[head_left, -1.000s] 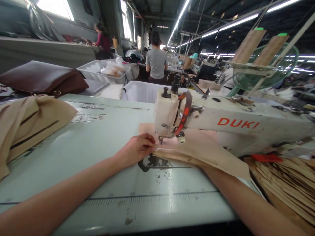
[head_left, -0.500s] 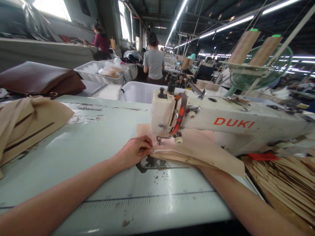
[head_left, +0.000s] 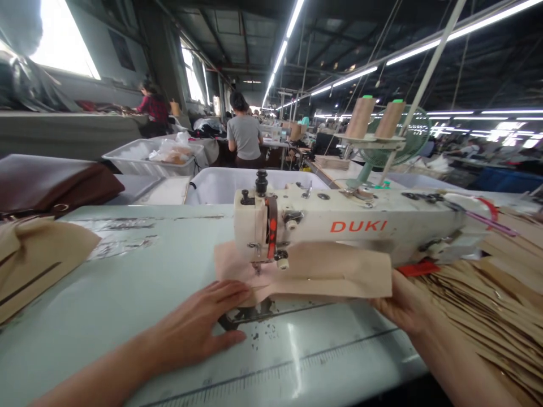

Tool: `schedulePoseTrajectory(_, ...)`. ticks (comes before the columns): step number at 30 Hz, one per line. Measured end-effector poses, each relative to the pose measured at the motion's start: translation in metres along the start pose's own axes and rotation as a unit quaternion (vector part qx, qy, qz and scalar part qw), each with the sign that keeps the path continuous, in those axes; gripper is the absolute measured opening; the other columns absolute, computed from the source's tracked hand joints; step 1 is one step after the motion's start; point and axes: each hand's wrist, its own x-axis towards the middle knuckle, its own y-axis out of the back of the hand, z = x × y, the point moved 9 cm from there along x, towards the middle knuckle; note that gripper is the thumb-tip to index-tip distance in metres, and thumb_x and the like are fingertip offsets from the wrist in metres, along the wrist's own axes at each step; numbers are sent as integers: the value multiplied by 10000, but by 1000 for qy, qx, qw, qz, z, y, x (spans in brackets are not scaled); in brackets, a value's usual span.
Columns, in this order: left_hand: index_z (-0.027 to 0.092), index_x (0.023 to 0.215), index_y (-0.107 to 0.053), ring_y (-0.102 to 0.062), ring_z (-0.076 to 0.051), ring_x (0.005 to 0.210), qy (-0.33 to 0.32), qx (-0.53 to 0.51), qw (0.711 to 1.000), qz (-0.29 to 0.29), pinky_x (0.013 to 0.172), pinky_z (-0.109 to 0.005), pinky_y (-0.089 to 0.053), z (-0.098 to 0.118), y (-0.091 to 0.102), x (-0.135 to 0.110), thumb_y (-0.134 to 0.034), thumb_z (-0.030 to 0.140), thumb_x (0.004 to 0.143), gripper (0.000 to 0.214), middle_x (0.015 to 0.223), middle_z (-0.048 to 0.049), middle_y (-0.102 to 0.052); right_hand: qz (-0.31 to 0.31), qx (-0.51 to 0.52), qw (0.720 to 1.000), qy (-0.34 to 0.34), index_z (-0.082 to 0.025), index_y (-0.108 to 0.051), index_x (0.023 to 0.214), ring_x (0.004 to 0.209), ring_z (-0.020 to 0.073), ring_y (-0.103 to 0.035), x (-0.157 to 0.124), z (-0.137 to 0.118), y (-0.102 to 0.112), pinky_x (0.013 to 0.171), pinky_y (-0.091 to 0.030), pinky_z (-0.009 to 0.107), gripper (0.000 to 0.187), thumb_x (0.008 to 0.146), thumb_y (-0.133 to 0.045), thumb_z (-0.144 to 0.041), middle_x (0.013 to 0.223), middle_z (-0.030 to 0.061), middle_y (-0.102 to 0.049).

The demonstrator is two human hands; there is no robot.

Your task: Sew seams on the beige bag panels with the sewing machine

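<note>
A beige panel (head_left: 335, 268), fabric or leather, lies under the head of the white sewing machine (head_left: 309, 220) marked DUKI. Its left part passes beneath the presser foot (head_left: 257, 268). My left hand (head_left: 199, 319) rests flat with fingers stretched over the panel's near left edge, just in front of the foot, thumb apart on the table. At the panel's right end, my right hand (head_left: 401, 305) grips the edge, its fingers partly hidden underneath. A slit-like line runs along the panel's middle.
Stacked beige pieces (head_left: 479, 305) lie at the right, with a red piece (head_left: 419, 268) beside them. More beige material (head_left: 46, 254) and a brown bag-like item (head_left: 55, 183) are at left. Behind the machine stand a white bin (head_left: 212, 181) and thread cones (head_left: 360, 117). A co-worker (head_left: 245, 133) is further back.
My left hand has opened from a pinch and now lies flat. My right hand has come out from under the panel to its right end. The camera view has shifted right and up.
</note>
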Motion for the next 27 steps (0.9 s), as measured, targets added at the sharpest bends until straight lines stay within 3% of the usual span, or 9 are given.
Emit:
schedulePoseTrajectory(4, 320, 1516, -361, -423, -325, 1383, 26, 24, 999, 20, 1162, -544, -317, -1, -9, -1, -582, 575, 914, 691, 1531, -57, -427, 107, -134, 982, 74, -218, -591, 1229, 1079, 249, -618, -11, -11, 4, 922, -537, 431, 410, 926, -526, -487, 1085, 64, -662)
schedulePoseTrajectory(7, 331, 1511, -368, -422, -327, 1384, 32, 29, 999, 25, 1161, -548, -317, 2, -9, -1, -568, 578, 922, 669, 1531, -44, -428, 157, -317, 914, 201, -190, -540, 1308, 1224, 303, -506, -52, -23, -22, 1071, -390, 543, 480, 907, -569, -454, 1279, 134, -568)
schedulePoseTrajectory(10, 303, 1495, -406, -447, -339, 1365, 38, 36, 998, 36, 1136, -535, -367, 4, -9, -3, -569, 595, 915, 670, 1514, -63, -451, 31, -489, 811, 321, -185, -517, 1352, 1195, 304, -518, -90, -11, -89, 1020, -423, 529, 445, 929, -560, -314, 1298, 151, -567)
schedulePoseTrajectory(12, 289, 1486, -425, -456, -352, 1356, 45, 45, 997, 51, 1118, -527, -397, 2, -10, -5, -588, 603, 898, 686, 1510, -77, -455, -71, -549, 768, 321, -191, -519, 1374, 1245, 301, -503, -98, 12, -121, 1046, -409, 527, 426, 957, -521, -281, 1353, 132, -560)
schedulePoseTrajectory(14, 295, 1493, -416, -450, -361, 1358, 48, 53, 995, 64, 1108, -524, -410, 0, -12, -7, -607, 605, 886, 707, 1521, -77, -439, -146, -589, 744, 278, -194, -524, 1395, 1348, 311, -434, -92, 36, -133, 1128, -319, 567, 425, 986, -478, -302, 1439, 108, -515)
schedulePoseTrajectory(18, 300, 1526, -349, -442, -356, 1365, 43, 62, 995, 71, 1114, -515, -406, -2, -17, -4, -611, 595, 890, 749, 1542, -85, -397, -244, -613, 730, 178, -208, -489, 1441, 1405, 284, -393, -66, 77, -125, 1164, -273, 579, 469, 1019, -415, -399, 1481, 82, -475)
schedulePoseTrajectory(22, 252, 1525, -359, -382, -357, 1403, 33, 67, 995, 70, 1147, -536, -349, 6, -14, 11, -563, 612, 911, 741, 1553, -105, -377, -252, -617, 729, 158, -249, -475, 1452, 1425, 255, -368, -49, 89, -110, 1164, -278, 561, 442, 1035, -372, -355, 1504, 54, -445)
schedulePoseTrajectory(25, 250, 1513, -382, -364, -366, 1411, 42, 64, 994, 72, 1143, -552, -349, 9, -12, 16, -549, 615, 915, 721, 1556, -105, -374, -273, -616, 722, 157, -217, -532, 1406, 1385, 287, -425, -49, 67, -107, 1132, -338, 550, 434, 981, -503, -301, 1474, 82, -485)
schedulePoseTrajectory(27, 256, 1524, -357, -347, -363, 1421, 50, 60, 994, 73, 1139, -546, -360, 9, -14, 14, -538, 607, 924, 718, 1575, -100, -339, -298, -600, 723, 168, -206, -631, 1291, 1242, 286, -570, -51, 27, -110, 1033, -464, 492, 359, 941, -567, -257, 1347, 96, -607)
